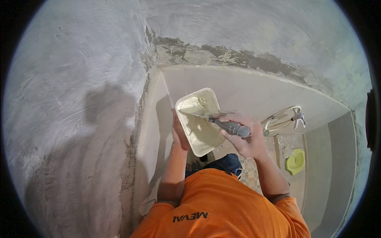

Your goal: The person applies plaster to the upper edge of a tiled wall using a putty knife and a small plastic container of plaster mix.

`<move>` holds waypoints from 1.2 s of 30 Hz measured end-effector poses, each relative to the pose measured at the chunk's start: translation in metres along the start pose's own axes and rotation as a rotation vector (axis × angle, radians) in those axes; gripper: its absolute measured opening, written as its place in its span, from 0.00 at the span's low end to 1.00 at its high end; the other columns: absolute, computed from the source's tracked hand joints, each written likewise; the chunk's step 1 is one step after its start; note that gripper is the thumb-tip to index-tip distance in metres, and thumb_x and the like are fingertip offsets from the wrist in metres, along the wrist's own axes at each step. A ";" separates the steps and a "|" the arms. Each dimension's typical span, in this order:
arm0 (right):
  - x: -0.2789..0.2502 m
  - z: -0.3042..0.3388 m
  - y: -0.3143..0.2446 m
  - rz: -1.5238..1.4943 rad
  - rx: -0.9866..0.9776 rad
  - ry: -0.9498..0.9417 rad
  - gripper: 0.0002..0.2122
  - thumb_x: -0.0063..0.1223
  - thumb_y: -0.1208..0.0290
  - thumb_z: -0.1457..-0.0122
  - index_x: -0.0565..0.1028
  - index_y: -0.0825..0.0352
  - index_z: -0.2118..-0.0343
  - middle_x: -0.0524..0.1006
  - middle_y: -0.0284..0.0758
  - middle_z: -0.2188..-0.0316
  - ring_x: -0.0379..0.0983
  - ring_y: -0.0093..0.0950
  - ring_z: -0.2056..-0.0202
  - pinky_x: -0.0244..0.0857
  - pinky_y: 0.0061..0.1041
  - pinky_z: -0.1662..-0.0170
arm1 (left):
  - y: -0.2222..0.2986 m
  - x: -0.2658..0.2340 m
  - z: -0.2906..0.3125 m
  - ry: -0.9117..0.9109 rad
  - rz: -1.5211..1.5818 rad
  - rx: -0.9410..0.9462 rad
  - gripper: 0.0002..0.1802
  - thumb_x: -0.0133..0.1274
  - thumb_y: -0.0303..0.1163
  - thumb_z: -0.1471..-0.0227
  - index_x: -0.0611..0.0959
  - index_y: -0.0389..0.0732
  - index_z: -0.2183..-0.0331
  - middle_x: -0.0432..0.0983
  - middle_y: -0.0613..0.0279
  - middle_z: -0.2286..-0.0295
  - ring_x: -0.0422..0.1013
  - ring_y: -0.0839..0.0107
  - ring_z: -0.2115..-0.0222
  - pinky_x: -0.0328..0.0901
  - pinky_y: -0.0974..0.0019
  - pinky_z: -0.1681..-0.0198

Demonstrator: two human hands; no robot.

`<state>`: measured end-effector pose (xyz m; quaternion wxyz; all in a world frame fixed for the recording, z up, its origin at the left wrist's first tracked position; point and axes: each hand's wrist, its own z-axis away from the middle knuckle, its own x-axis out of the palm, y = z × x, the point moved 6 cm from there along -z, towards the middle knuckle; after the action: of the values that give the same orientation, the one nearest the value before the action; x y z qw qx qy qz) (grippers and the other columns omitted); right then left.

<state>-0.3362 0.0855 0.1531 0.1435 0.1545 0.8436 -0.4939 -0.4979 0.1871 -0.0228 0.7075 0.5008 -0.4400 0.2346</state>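
Observation:
In front of my chest, my left hand (179, 133) grips a cream-coloured plastic tub (204, 146) by its left side. The tub is rectangular with rounded corners, and its inner walls are smeared with pale filler paste. My right hand (248, 139) is wrapped round the dark grey handle of a putty knife (231, 127). The knife's broad metal blade reaches left into the tub, over the paste. Part of the blade blends with the tub's inside, so I cannot tell how much paste sits on it.
A patchy plastered wall (79, 71) rises on the left, meeting a panelled lower wall (226, 83) ahead. A shower hose and tap (298, 118) hang at the right. Below them lies a yellow-green squat toilet pan (295, 161). Tiled floor (250, 174) shows beside my legs.

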 end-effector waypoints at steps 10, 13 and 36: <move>0.007 0.043 0.021 -0.031 0.126 -0.168 0.15 0.65 0.77 0.46 0.79 0.66 0.55 0.83 0.40 0.58 0.79 0.32 0.60 0.72 0.29 0.57 | 0.001 -0.005 -0.007 0.066 0.043 -0.053 0.45 0.36 0.70 0.37 0.67 0.42 0.35 0.69 0.49 0.42 0.69 0.49 0.44 0.66 0.42 0.41; -0.008 0.041 0.033 -0.226 0.203 0.019 0.14 0.64 0.76 0.44 0.79 0.69 0.54 0.82 0.42 0.58 0.80 0.34 0.62 0.72 0.29 0.57 | 0.003 0.007 0.000 0.162 0.056 -0.141 0.41 0.37 0.65 0.35 0.70 0.41 0.37 0.71 0.50 0.43 0.72 0.51 0.46 0.68 0.46 0.42; 0.028 0.094 0.099 -1.299 0.785 -0.159 0.18 0.52 0.76 0.46 0.73 0.74 0.51 0.76 0.36 0.69 0.69 0.21 0.76 0.59 0.18 0.79 | 0.015 0.009 -0.002 0.192 0.046 -0.115 0.37 0.32 0.62 0.32 0.69 0.45 0.37 0.70 0.53 0.42 0.69 0.53 0.43 0.65 0.47 0.39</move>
<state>-0.3132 0.0523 0.0200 -0.1812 -0.3692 0.5145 -0.7524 -0.5040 0.1936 -0.0078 0.7684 0.4242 -0.3944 0.2720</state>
